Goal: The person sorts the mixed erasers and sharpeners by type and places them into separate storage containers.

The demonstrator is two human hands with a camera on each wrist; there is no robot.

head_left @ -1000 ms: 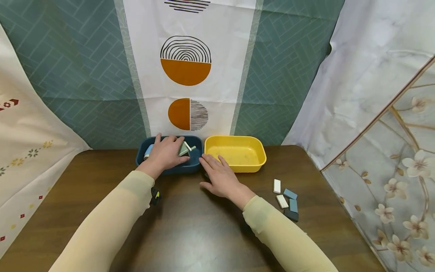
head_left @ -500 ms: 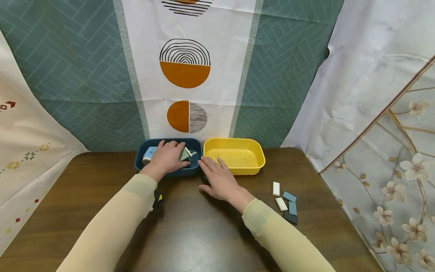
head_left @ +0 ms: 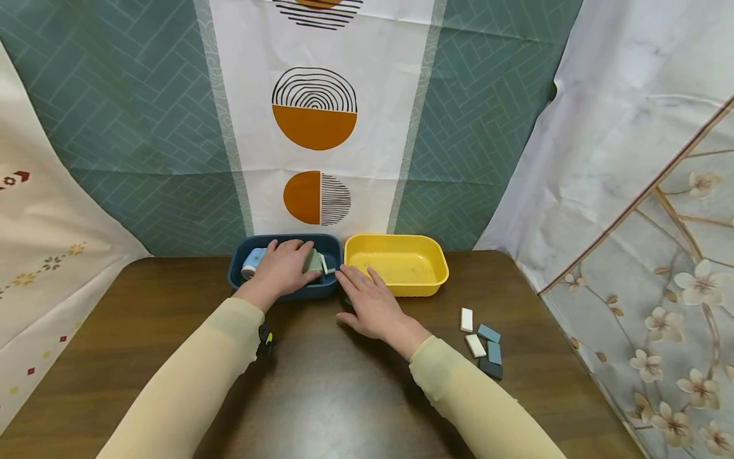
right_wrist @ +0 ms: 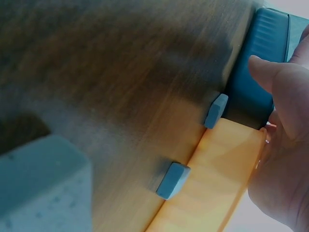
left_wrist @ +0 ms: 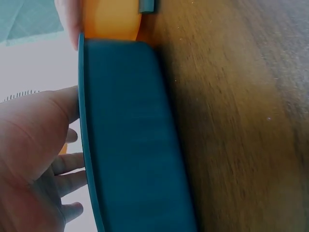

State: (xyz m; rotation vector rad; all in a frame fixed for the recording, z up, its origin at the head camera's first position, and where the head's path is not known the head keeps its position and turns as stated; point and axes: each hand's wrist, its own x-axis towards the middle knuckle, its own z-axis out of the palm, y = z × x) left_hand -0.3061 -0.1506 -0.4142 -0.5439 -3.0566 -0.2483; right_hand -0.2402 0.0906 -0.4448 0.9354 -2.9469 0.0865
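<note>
My left hand (head_left: 281,271) reaches into a dark blue tub (head_left: 241,280) at the table's back edge. Its thumb and fingers curl round a grey-green piece (head_left: 314,259) with a white end (head_left: 329,269), near the tub's right wall. A light blue and white item (head_left: 251,261) lies in the tub's left end. The right hand (head_left: 369,301) lies flat on the table, with fingertips at the yellow tub (head_left: 438,271). In the left wrist view the left hand (left_wrist: 34,154) is over the blue tub's wall (left_wrist: 130,135). The right wrist view shows the right hand (right_wrist: 285,145) beside the yellow tub (right_wrist: 217,183).
Several small white and blue blocks (head_left: 483,341) lie on the brown table (head_left: 332,395) to the right. Two small blue blocks (right_wrist: 216,111) (right_wrist: 172,180) sit against the tubs' front. Patterned cloth hangs close behind the tubs and along both sides.
The left hand has shifted the grey-green piece slightly right, toward the blue tub's right wall. The right hand has stayed flat in place.
</note>
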